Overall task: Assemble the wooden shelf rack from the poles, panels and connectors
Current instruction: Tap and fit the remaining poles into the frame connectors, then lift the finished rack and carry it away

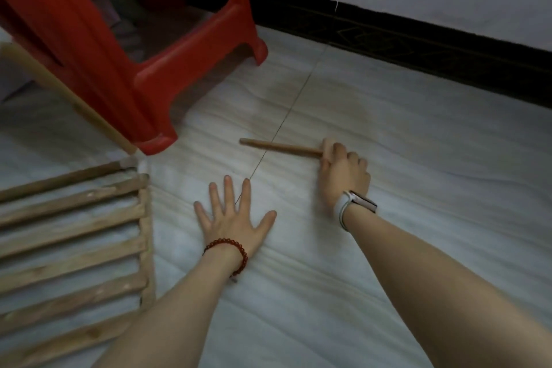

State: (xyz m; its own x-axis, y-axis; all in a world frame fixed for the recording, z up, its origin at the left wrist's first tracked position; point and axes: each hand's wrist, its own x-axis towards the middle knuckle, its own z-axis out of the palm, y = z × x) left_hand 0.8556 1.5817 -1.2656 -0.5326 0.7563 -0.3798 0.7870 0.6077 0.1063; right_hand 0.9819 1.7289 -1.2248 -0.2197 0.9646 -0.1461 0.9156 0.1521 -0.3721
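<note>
Right hand (343, 167) grips one end of a short pole (280, 147) lying on the floor (388, 248); left hand (233, 215) flat, fingers spread, on floor. Slatted panel (74, 233) well apart, left. Risk: end-only grip, so pole may tip or slip when lifted.

A single wide-angle view from the person's head looks forward and steeply down at the tiled floor (388, 248), close enough that both forearms reach in from the bottom edge. The red stool (125, 69) fills the upper left; wall and dark skirting (418, 39) cross the top right.
</note>
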